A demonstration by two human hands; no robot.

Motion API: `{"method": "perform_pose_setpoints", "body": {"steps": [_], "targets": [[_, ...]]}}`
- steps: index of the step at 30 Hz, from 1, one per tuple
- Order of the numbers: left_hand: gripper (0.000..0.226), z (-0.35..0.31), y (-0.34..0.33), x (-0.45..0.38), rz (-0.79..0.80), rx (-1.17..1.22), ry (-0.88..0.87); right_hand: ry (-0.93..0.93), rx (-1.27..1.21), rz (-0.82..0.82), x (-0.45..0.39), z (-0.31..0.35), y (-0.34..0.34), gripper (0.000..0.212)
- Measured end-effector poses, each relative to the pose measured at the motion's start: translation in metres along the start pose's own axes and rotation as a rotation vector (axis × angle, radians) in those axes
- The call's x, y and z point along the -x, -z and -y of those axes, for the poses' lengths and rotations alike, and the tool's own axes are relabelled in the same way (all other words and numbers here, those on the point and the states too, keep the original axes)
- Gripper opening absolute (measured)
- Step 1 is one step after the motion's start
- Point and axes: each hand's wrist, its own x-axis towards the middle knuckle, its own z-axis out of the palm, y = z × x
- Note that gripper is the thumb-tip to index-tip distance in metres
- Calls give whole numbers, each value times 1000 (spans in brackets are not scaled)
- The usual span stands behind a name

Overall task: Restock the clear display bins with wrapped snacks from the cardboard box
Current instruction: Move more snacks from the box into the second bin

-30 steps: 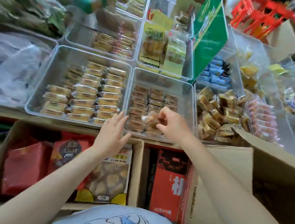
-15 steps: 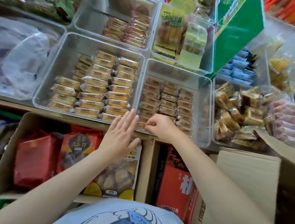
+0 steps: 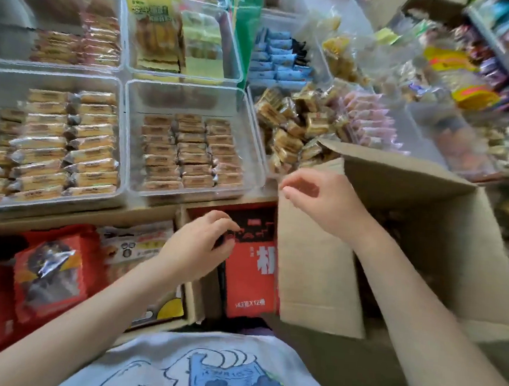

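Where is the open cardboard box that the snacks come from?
In the head view the cardboard box sits at lower right, under the right hand, beside the red carton and just below the clear bin of brown wrapped snacks.

Both my forearms reach forward, bare to the elbow. My left hand (image 3: 200, 243) is palm down, fingers loosely curled, holding nothing. My right hand (image 3: 323, 198) is farther forward and higher, wrist bent, fingers loosely curled with fingertips (image 3: 287, 190) pointing left, nothing between them. The hands are apart.
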Motion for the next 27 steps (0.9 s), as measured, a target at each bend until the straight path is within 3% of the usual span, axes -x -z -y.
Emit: {"method": "perform_pose_setpoints", "body": {"steps": [3, 8, 11, 14, 20, 22, 27], "targets": [[36, -45, -19, -9, -1, 18, -81, -29, -48, -103, 34, -33, 44, 10], [57, -106, -68, -14, -47, 187, -112, -87, -86, -50, 49, -102, 81, 11], [61, -141, -97, -20, -116, 332, -51, -168, -68, 138, 41, -163, 69, 15], [59, -169, -118, -36, -207, 342, 17, -205, 106, 394, 31, -214, 34, 23], [54, -180, -135, -45, -356, 355, 117, -232, 549, 1119, 54, -282, -65, 38], [54, -183, -136, -45, -375, 306, 135, -242, 618, 1186, 65, -288, -78, 48], [54, -190, -135, -44, -370, 310, 187, -218, 532, 1097, 87, -306, -102, 59]]}}
